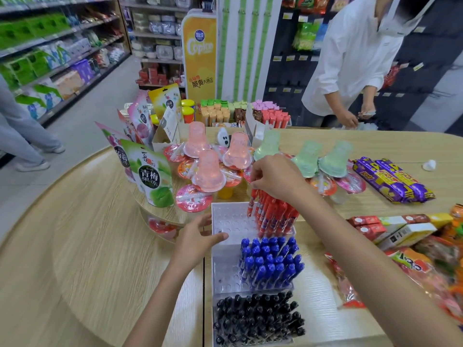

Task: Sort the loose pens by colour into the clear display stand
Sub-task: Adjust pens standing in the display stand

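— Where do the pens sit?

— In the clear perforated plastic display stand on the pale wood-grain bench. The black capped pens fill the nearest tier, the blue capped pens the middle one, and the red capped pens lean in the far tier.

— And your hands?

— My right hand has its fingers curled round the tops of the red capped pens. My left hand is spread with its fingers relaxed, thumb lying over the stand's left edge.
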